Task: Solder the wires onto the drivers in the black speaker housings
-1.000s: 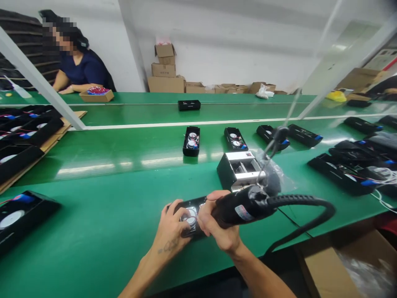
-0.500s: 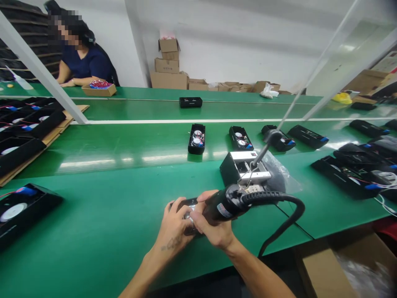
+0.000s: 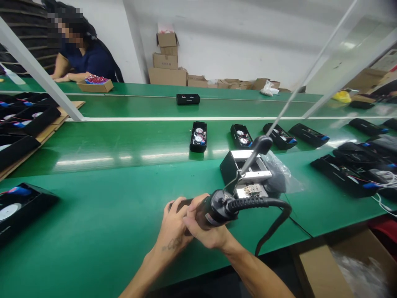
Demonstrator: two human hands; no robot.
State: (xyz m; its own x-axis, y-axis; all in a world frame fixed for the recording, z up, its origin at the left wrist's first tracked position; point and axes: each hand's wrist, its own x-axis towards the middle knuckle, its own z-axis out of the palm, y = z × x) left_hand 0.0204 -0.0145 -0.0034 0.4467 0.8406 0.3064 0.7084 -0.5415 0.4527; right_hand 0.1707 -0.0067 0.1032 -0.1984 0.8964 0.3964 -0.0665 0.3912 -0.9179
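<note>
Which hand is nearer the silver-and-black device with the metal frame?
Right. The right hand, gripping the black corded tool, is just short of the device and to its left. The left hand, on the black case, is farther left.

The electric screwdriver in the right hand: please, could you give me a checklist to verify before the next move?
1. Right hand closed around the electric screwdriver: ok.
2. Left hand holding the black case: ok.
3. Screwdriver tip placed correctly: cannot tell, the hands hide it.
4. Left hand away from the tip: cannot tell, both hands overlap in this view.
5. Black power cable looping clear of the left hand: ok, it bends off to the right.
6. Suspension line leading to the tool's rear end: ok.
</note>
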